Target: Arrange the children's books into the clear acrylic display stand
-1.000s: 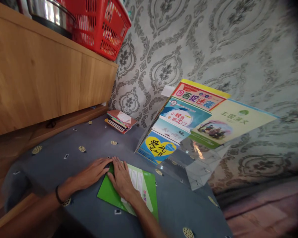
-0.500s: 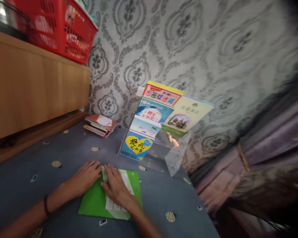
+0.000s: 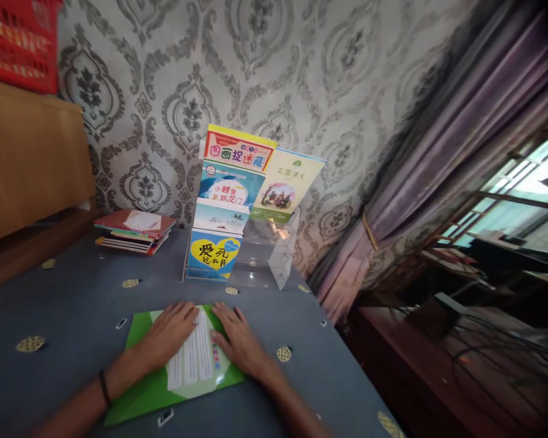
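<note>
A green book (image 3: 189,365) with a pale printed panel lies flat on the blue-grey tablecloth in front of me. My left hand (image 3: 173,330) rests palm down across its upper middle, fingers stretched toward the far edge. On the book's right side lies my right hand (image 3: 238,337), also flat, with its fingers pointing away and its thumb apart. Neither hand is wrapped round anything. Beyond the book stands a clear display rack (image 3: 256,277), holding several upright books, among them a blue one with a yellow heart (image 3: 214,254).
A stack of books (image 3: 134,231) lies at the back left, beside a wooden cabinet (image 3: 27,146) with a red basket (image 3: 21,52) on it. A purple curtain (image 3: 420,152) hangs at the right. Past the table's right edge, cables (image 3: 497,359) trail over a dark surface.
My view has swung to the right. My right hand has slid from the book's middle to its right side, and my left hand has moved from the upper left corner onto the cover.
</note>
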The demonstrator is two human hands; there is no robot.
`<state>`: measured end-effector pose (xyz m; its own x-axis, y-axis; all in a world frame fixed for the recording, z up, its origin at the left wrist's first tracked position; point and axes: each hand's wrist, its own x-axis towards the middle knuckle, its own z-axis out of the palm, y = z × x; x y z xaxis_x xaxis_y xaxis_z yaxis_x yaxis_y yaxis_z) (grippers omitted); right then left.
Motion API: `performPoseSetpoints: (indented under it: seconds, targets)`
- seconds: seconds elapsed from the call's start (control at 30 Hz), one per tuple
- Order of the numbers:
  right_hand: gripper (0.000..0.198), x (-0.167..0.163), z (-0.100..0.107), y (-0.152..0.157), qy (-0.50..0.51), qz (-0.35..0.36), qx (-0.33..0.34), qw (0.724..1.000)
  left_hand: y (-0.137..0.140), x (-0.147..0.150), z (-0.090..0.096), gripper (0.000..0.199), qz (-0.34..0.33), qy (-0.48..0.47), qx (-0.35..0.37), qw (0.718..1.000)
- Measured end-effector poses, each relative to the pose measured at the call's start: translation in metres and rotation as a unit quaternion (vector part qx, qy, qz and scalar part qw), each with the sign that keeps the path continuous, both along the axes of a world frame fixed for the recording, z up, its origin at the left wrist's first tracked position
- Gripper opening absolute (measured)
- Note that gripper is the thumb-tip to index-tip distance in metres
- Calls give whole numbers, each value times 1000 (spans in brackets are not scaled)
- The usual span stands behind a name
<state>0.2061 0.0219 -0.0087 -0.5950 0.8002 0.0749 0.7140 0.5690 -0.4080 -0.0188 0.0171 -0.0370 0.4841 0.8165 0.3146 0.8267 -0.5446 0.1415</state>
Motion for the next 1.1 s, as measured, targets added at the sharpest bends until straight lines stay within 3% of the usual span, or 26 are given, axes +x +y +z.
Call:
performPoseSetpoints:
  seconds: [0.27,0.4,0.57,0.73,0.87,1.1]
  targets:
    - [48,4,-29,16,80,-2,30,996,3,-8,7,30,-24,-5,4,1000]
    - [48,10,-39,24,140,-11,6,990,3,-9,8,31,-24,18,1,1000]
    - [53,21,-36,33,227,-3,-50,973,7,-3,17,31,-25,61,10,998]
    - [63,25,-35,40,293,0,-87,952,17,17,27,38,-89,48,-36,994]
    - [65,25,-35,40,301,-2,-90,949,22,30,19,48,-127,45,-65,989]
    - [65,23,-30,38,285,-1,-81,955,20,31,12,50,-118,57,-54,990]
